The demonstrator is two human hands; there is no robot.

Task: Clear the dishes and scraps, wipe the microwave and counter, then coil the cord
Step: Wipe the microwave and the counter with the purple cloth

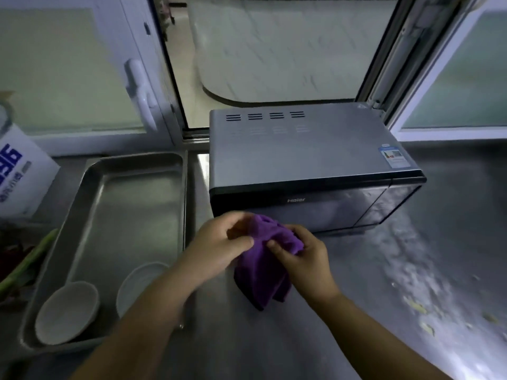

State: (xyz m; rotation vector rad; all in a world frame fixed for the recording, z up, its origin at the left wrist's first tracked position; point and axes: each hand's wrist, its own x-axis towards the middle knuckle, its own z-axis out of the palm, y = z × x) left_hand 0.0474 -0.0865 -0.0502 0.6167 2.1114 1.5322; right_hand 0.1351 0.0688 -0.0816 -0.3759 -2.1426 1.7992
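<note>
Head view. Both grips are closed on the purple cloth (264,259). The left hand (219,242) pinches its upper left part between thumb and curled fingers; the right hand (299,256) pinches the upper right part the same way. The cloth is bunched between the two hands, and its lower folds hang down onto the bench (343,311). This two-handed hold probably serves to gather or refold the cloth into a pad before wiping.

The microwave (310,157) is the landmark. The cloth and both hands sit just in front of its closed door, toward the left end, where the first wipe can start with little reach. The cord is not visible.

Left of the microwave, a steel tray (137,171) rests on the bench. Two white bowls (67,311) lie in its near end, so dish clearing appears done or well advanced.

Right of and in front of the microwave, pale scraps (419,308) and wet smears lie scattered on the bench, well apart from the cloth. These remain to be cleared.

Far left of the microwave, beyond the tray, a white carton (19,171) stands and green stalks (27,259) lie at the frame edge.
</note>
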